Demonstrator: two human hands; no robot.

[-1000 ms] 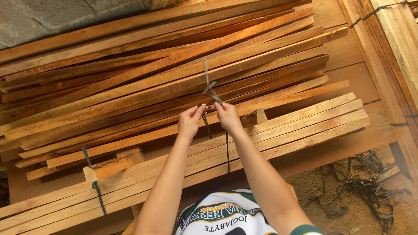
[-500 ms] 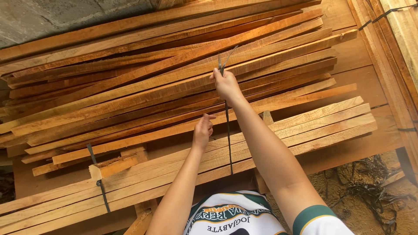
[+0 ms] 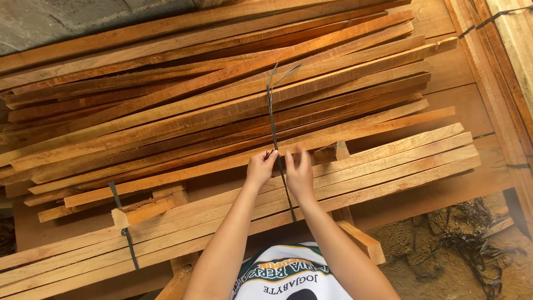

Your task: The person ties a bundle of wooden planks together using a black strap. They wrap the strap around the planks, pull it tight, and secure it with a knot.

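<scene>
Over the strapped slat bundle (image 3: pixel 388 161), left hand (image 3: pixel 260 168) and right hand (image 3: pixel 300 173) both pinching the dark strap (image 3: pixel 272 119).

Wide brown wooden platform (image 3: pixel 444 72) carrying the timber, its bare boards showing at the right and along the near edge. Directly on it lies a flat bundle of pale wooden slats (image 3: pixel 388 166), laid side by side and bound by a dark strap (image 3: pixel 129 244) near its left part. Short wood offcuts (image 3: pixel 145 208) rest on this bundle. Farther back, a loose stack of reddish-brown wooden strips (image 3: pixel 183 100) lies fanned at slight angles, ends overlapping. Beyond the platform's near right corner, sandy ground (image 3: pixel 438 261) with a tangle of dark straps (image 3: pixel 472 233).
</scene>
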